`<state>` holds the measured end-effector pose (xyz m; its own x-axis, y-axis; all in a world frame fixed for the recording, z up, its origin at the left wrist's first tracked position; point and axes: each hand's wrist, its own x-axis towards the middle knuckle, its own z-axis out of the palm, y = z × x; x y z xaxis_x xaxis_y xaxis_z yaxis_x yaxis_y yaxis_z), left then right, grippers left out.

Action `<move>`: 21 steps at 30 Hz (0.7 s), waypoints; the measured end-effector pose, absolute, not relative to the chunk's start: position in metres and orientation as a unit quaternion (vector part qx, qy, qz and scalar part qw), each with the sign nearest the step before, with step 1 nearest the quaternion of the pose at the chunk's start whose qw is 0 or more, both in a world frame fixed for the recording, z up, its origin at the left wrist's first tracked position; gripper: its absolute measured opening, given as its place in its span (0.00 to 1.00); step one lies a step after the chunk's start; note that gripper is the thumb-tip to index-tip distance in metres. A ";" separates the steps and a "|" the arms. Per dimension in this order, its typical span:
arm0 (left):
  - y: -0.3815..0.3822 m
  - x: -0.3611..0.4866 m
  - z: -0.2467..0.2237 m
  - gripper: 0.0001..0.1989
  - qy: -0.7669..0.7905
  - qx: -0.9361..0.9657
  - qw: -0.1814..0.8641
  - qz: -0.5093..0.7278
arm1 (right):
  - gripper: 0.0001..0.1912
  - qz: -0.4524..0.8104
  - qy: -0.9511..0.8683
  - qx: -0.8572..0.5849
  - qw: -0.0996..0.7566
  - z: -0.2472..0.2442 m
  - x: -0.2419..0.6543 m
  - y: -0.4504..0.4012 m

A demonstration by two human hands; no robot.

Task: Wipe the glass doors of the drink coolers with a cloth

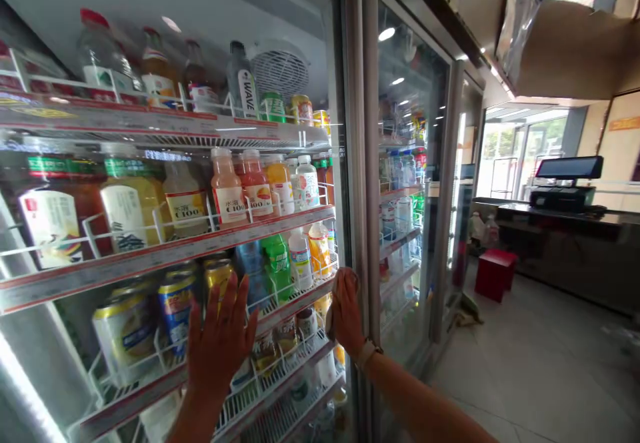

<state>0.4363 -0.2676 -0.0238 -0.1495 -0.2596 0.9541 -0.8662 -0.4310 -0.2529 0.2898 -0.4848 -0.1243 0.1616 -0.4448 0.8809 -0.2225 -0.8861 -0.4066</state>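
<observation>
My left hand (221, 343) lies flat on the glass door of a drinks refrigerator (300, 49), fingers spread and nothing in them. My right hand (346, 316), with a watch (369, 353) on its wrist, presses a pale cloth (347, 283) against the same glass, close to the door's metal frame (357, 163). Behind the glass, wire-fronted shelves hold juice bottles (227, 186), green soda bottles (277, 266) and drink cans (176, 309). My hands partly hide the lower shelves.
More refrigerator doors (410, 163) continue to the right. Beyond them are a tiled floor (530, 356), a red stool (495, 274), a dark checkout counter (560, 226) with a monitor (569, 167), and glass entrance doors (530, 146). A cardboard box (570, 49) hangs overhead.
</observation>
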 end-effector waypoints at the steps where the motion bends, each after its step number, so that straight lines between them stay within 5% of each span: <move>1: -0.268 0.436 -0.024 0.36 -0.468 0.602 0.252 0.596 | 0.32 -0.604 0.218 -0.762 0.085 -0.128 0.290 -0.484; 11: -0.269 0.441 -0.028 0.36 -0.468 0.629 0.271 0.558 | 0.32 -0.665 0.187 -0.723 -0.019 0.030 0.306 -0.506; 18: -0.272 0.427 -0.025 0.36 -0.462 0.605 0.288 0.582 | 0.34 -0.632 0.181 -0.752 -0.044 -0.097 0.305 -0.493; 21: -0.293 0.404 -0.009 0.34 -0.483 0.579 0.297 0.586 | 0.34 -0.626 0.159 -0.762 -0.047 -0.107 0.302 -0.491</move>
<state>0.4041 -0.2933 -0.0095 -0.1526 -0.2119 0.9653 -0.9072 -0.3573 -0.2219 0.3019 -0.4910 -0.1071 0.1651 -0.1827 0.9692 -0.3011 -0.9451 -0.1269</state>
